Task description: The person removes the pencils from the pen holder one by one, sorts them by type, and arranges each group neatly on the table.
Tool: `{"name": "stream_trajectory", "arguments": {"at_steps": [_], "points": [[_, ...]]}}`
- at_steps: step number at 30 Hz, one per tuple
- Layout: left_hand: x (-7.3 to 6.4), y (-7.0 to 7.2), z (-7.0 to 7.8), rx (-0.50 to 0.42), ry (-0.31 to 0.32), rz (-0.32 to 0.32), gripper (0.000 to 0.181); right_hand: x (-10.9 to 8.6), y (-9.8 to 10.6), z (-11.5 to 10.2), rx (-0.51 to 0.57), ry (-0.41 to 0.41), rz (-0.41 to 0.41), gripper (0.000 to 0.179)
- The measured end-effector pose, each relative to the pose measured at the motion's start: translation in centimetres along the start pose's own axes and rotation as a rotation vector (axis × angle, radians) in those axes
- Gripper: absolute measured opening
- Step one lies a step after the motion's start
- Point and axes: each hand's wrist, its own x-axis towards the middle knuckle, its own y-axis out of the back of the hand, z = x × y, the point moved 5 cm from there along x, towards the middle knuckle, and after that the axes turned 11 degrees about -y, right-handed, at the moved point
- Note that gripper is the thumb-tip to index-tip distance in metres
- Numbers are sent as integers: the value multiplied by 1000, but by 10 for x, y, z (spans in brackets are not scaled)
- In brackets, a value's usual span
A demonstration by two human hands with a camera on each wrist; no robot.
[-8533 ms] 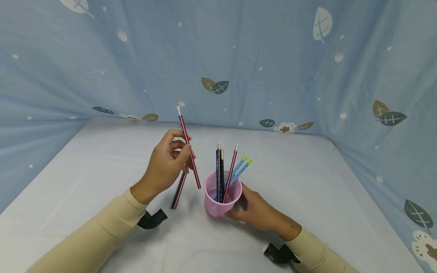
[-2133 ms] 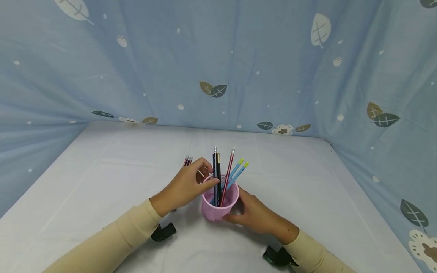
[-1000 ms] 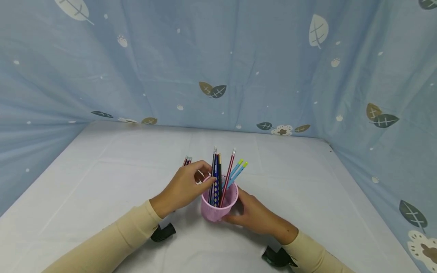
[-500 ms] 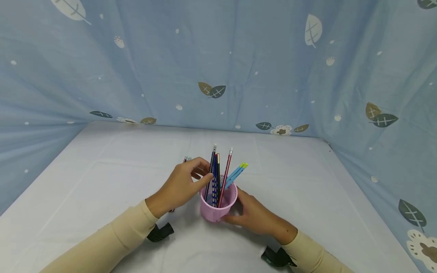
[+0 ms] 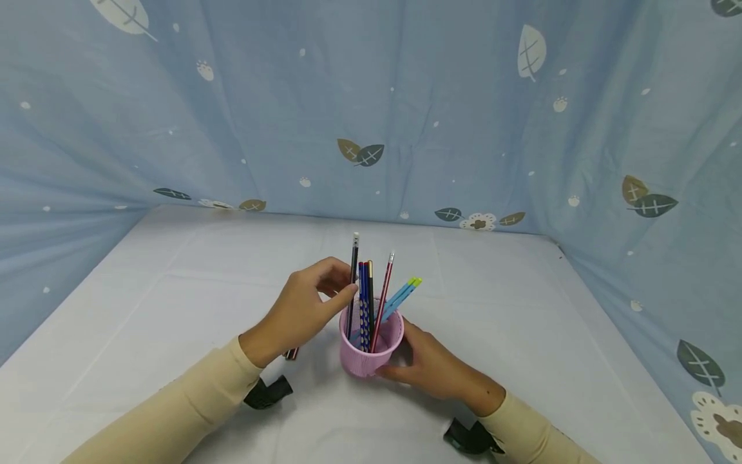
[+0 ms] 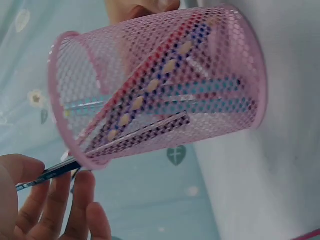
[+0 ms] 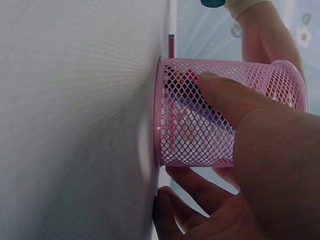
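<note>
My left hand [image 5: 301,309] pinches a dark pencil [image 5: 354,258] with a white eraser end, upright at the left side of a pink mesh pencil cup [image 5: 362,365]. In the left wrist view, the lower end of this pencil [image 6: 165,125] is inside the cup, well above its base. Steadying the cup from the right is my right hand [image 5: 437,364], its thumb and fingers curled round the mesh. Also in the cup stand blue dotted pencils [image 5: 364,309], a black pencil [image 5: 371,283], a red pencil [image 5: 386,283] and light-blue pencils [image 5: 400,299] with yellow-green ends.
Red-and-black pencils [image 5: 292,354] lie on the white table [image 5: 493,303] left of the cup, mostly hidden behind my left hand. A blue leaf-patterned curtain [image 5: 440,116] closes off the back and sides.
Earlier the left hand held a red striped pencil beside the cup; that is let go. It then reached into the cup, took the dark pencil and has drawn it upward and left.
</note>
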Motion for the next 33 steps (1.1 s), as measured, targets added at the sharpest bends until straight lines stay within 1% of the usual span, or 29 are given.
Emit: {"name": "stream_trajectory", "arguments": {"at_steps": [3,6,12,15,17,21,25,27,29,33], "points": [[1,7,3,13,-11,35,16,0,0,1,5,-10,-5,91],[2,15,6,2,1,71,18,1,0,1,5,-13,-7,92],[5,36,9,-76,28,169,31,1,0,1,-10,-6,0,91],[6,45,6,-116,41,207,34,0,0,1,-14,6,7,89],[8,49,3,-133,52,218,35,0,0,0,-12,12,7,89],[9,53,-8,-181,96,212,34,0,0,1,-4,7,5,89],[10,52,-25,-210,183,173,37,0,0,3,0,-6,1,91],[10,51,-33,-205,230,142,39,0,0,2,-4,2,0,90],[9,50,-39,-188,260,111,41,0,0,2,-10,12,2,89],[9,49,-48,-163,281,71,42,0,0,2,-16,13,6,89]]}}
